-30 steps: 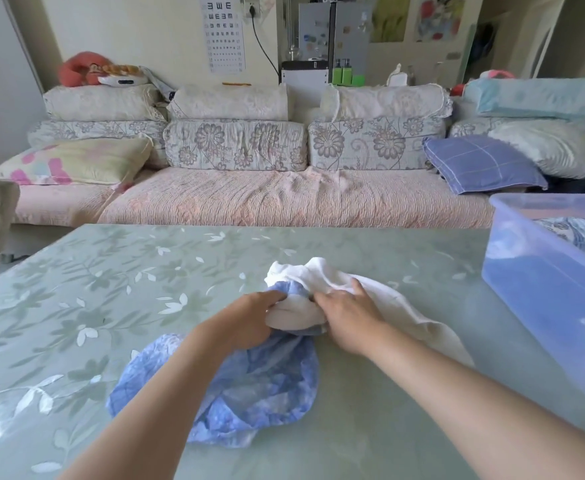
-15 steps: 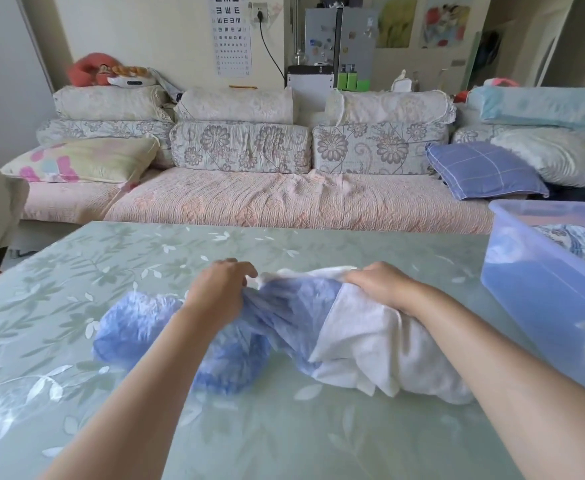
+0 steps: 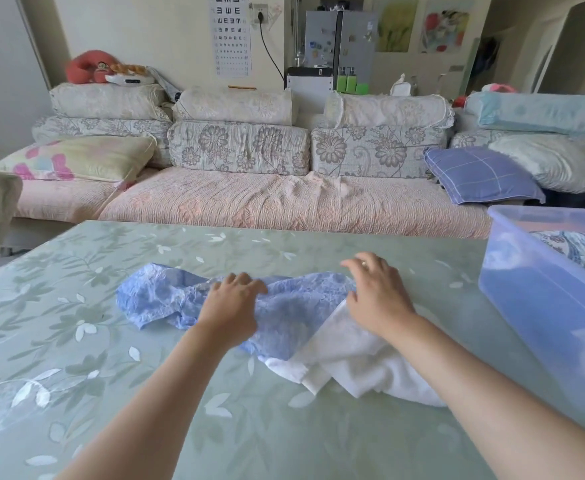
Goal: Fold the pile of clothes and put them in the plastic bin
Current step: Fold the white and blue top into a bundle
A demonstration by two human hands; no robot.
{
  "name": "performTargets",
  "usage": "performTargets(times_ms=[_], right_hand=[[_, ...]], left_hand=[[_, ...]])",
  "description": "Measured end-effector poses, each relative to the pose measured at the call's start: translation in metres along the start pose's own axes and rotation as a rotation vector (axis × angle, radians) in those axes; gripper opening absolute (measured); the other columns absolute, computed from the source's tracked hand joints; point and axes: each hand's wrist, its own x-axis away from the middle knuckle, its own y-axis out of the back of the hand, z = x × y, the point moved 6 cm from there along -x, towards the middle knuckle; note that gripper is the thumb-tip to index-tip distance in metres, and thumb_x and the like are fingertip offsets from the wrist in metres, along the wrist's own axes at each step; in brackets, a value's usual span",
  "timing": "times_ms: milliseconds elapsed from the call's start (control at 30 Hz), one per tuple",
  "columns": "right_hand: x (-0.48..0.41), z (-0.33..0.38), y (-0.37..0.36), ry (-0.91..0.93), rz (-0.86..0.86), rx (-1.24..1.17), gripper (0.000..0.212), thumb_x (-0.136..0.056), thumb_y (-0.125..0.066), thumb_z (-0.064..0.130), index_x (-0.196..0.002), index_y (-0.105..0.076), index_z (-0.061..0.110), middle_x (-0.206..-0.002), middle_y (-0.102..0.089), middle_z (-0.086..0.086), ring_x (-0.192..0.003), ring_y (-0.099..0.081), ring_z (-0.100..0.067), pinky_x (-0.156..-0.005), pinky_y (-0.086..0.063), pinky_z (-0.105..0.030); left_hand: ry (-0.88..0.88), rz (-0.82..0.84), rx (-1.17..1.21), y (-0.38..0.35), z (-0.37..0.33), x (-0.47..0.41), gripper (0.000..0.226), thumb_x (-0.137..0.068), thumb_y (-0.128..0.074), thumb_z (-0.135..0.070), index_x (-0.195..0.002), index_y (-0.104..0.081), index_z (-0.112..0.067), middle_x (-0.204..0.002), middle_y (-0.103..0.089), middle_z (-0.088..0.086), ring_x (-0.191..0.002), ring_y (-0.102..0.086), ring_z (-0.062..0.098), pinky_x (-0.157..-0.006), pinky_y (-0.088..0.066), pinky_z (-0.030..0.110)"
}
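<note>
A crinkled blue garment (image 3: 166, 299) lies spread sideways across the middle of the table. A white cloth (image 3: 363, 362) lies against its near right side, partly over it. My left hand (image 3: 230, 308) sits on the blue garment's middle, fingers curled down into the fabric at its far edge. My right hand (image 3: 377, 294) hovers at the garment's right end where blue meets white, fingers spread and relaxed. The translucent blue plastic bin (image 3: 540, 306) stands on the table to the right, with a folded patterned cloth (image 3: 575, 249) inside.
The table (image 3: 76, 341) has a green leaf-patterned top, bare to the left and in front of the clothes. Beyond its far edge runs a long sofa (image 3: 284, 202) with several cushions. The bin's wall stands close to my right forearm.
The bunched clothes have been pulled out flat and wider across the table. My right hand let go of the fabric and opened; my left hand stayed on the blue garment.
</note>
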Motion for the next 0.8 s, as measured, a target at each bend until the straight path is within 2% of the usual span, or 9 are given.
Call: performTargets(times_ms=[100,167,200,333,433,533,633,700,800], right_hand=[[0.011,0.034,-0.026,0.194,0.248,-0.082,0.064,-0.076,-0.051,0.029,-0.140,-0.050,0.024,-0.150,-0.041,-0.007,-0.139,-0.040,-0.030,-0.112,-0.033,-0.044],[0.019,0.032,-0.043,0.063,0.423,-0.106,0.066,-0.086,-0.049,0.037,-0.150,-0.034,0.029,-0.163,-0.016,-0.005,-0.148,-0.023,-0.026,-0.116,-0.026,-0.045],[0.019,0.025,-0.046,-0.035,0.425,-0.152,0.062,-0.092,-0.047,0.039,-0.151,-0.030,0.028,-0.165,-0.010,-0.005,-0.149,-0.021,-0.026,-0.116,-0.025,-0.044],[0.008,-0.021,-0.028,-0.382,0.116,-0.260,0.049,-0.099,-0.051,0.030,-0.142,-0.038,0.010,-0.149,-0.030,-0.020,-0.130,-0.046,-0.038,-0.102,-0.038,-0.038],[0.017,-0.050,-0.033,-0.589,0.274,-0.117,0.050,-0.094,-0.056,0.030,-0.137,-0.041,0.010,-0.137,-0.051,-0.016,-0.120,-0.057,-0.035,-0.092,-0.046,-0.037],[0.019,-0.054,-0.036,-0.624,0.335,-0.147,0.038,-0.095,-0.056,0.036,-0.126,-0.061,0.016,-0.131,-0.062,-0.011,-0.120,-0.060,-0.032,-0.093,-0.047,-0.033],[0.001,-0.038,-0.020,-0.500,0.068,-0.304,0.022,-0.092,-0.062,0.033,-0.106,-0.074,0.021,-0.119,-0.070,-0.006,-0.110,-0.064,-0.030,-0.086,-0.049,-0.031],[-0.008,-0.014,-0.005,-0.350,-0.094,-0.582,0.014,-0.090,-0.066,0.025,-0.100,-0.077,0.025,-0.112,-0.074,0.001,-0.108,-0.066,-0.021,-0.089,-0.050,-0.029],[-0.004,0.036,0.000,-0.082,0.100,-0.972,0.028,-0.088,-0.070,0.014,-0.106,-0.075,0.034,-0.119,-0.070,0.010,-0.112,-0.063,-0.006,-0.103,-0.048,-0.030]], left_hand=[[-0.171,0.149,0.193,-0.017,-0.036,0.003,0.068,-0.080,-0.061,-0.029,-0.141,-0.037,-0.048,-0.143,-0.039,-0.010,-0.132,-0.035,0.018,-0.109,-0.031,0.038],[-0.172,0.326,0.236,-0.038,-0.045,0.010,0.071,-0.082,-0.065,-0.038,-0.144,-0.032,-0.048,-0.140,-0.044,-0.007,-0.129,-0.042,0.020,-0.104,-0.037,0.036],[-0.159,0.362,0.225,-0.046,-0.045,0.012,0.065,-0.085,-0.064,-0.036,-0.142,-0.036,-0.046,-0.135,-0.050,-0.006,-0.125,-0.047,0.020,-0.099,-0.042,0.035],[-0.118,0.457,0.202,-0.049,-0.042,0.007,0.040,-0.089,-0.052,-0.019,-0.124,-0.057,-0.037,-0.112,-0.059,-0.008,-0.103,-0.056,0.018,-0.087,-0.048,0.031],[-0.101,0.563,0.219,-0.048,-0.041,0.006,0.041,-0.088,-0.049,-0.021,-0.121,-0.061,-0.042,-0.117,-0.063,-0.014,-0.106,-0.058,0.014,-0.092,-0.049,0.029],[-0.046,0.424,0.248,-0.035,-0.041,-0.002,0.032,-0.091,-0.047,-0.026,-0.112,-0.066,-0.042,-0.115,-0.065,-0.015,-0.104,-0.060,0.012,-0.092,-0.049,0.029],[-0.007,0.101,0.390,-0.005,-0.047,-0.016,0.034,-0.095,-0.048,-0.022,-0.123,-0.059,-0.037,-0.115,-0.064,-0.008,-0.092,-0.063,0.015,-0.082,-0.050,0.029],[-0.027,-0.112,0.534,0.017,-0.053,-0.022,0.044,-0.097,-0.050,-0.020,-0.137,-0.046,-0.036,-0.121,-0.059,-0.004,-0.096,-0.063,0.019,-0.084,-0.051,0.033],[0.054,-0.244,0.845,0.040,-0.048,-0.028,0.050,-0.101,-0.046,-0.030,-0.147,-0.032,-0.045,-0.136,-0.048,-0.001,-0.116,-0.055,0.021,-0.097,-0.043,0.033]])
